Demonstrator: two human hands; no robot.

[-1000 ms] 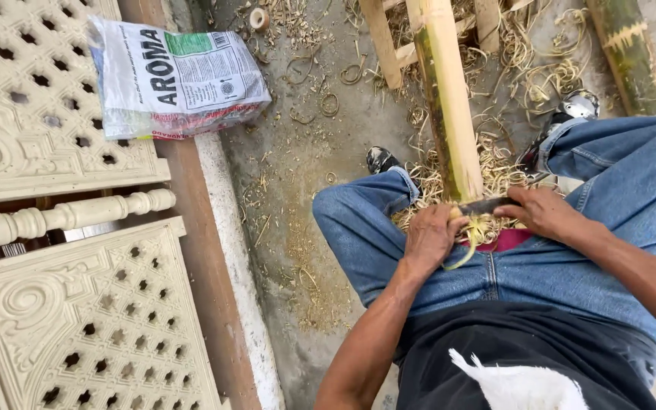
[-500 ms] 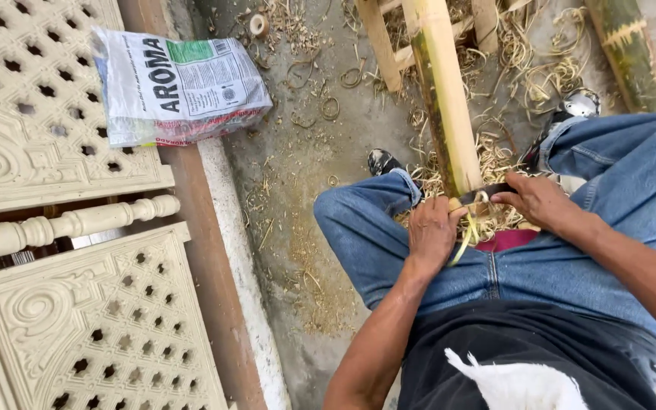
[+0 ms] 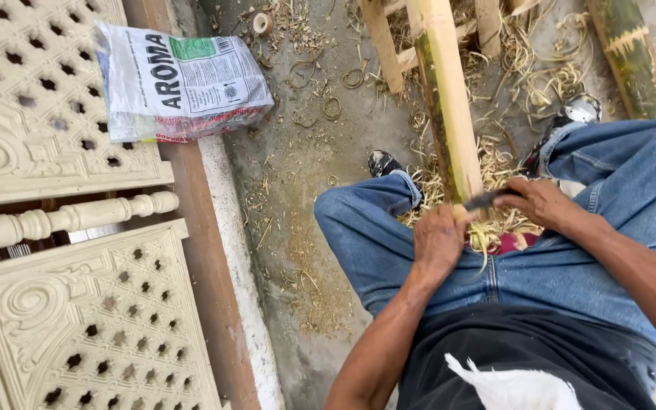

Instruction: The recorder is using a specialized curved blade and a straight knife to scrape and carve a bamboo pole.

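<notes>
Bamboo pole (image 3: 449,114) lies over concrete floor (image 3: 305,197) littered with shavings (image 3: 540,76).

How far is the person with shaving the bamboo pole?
Done: much is shaved, since curled shavings litter the ground. In hand: the left hand grips the near end of the bamboo pole, and the right hand holds a dark blade against it. Left: green skin shows along one side of the pole.
</notes>
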